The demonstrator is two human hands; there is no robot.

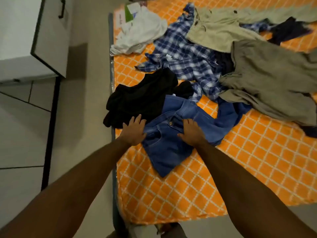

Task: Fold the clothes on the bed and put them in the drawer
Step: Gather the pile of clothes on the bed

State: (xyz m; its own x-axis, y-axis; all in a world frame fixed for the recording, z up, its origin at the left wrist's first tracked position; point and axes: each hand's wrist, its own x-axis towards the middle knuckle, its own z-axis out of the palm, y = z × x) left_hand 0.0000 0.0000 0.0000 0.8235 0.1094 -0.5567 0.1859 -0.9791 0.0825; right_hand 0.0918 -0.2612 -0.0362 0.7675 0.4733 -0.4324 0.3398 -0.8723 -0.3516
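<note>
Blue jeans [166, 152] lie crumpled near the bed's left edge on an orange patterned sheet [240, 169]. My left hand [134, 130] rests flat on the jeans' left side, fingers spread, touching a black garment [142, 97]. My right hand [192, 132] lies flat on the jeans by the waistband button. Further back lie a blue plaid shirt [185, 55], a white garment [140, 33] and olive trousers [267, 79]. A white drawer unit [30, 36] with a black handle stands at the upper left.
A beige garment [216, 30] and a dark piece [288, 30] lie at the bed's far side. Papers [128, 13] sit at the top left corner of the bed. Tiled floor [20, 134] runs between the bed and the drawer unit.
</note>
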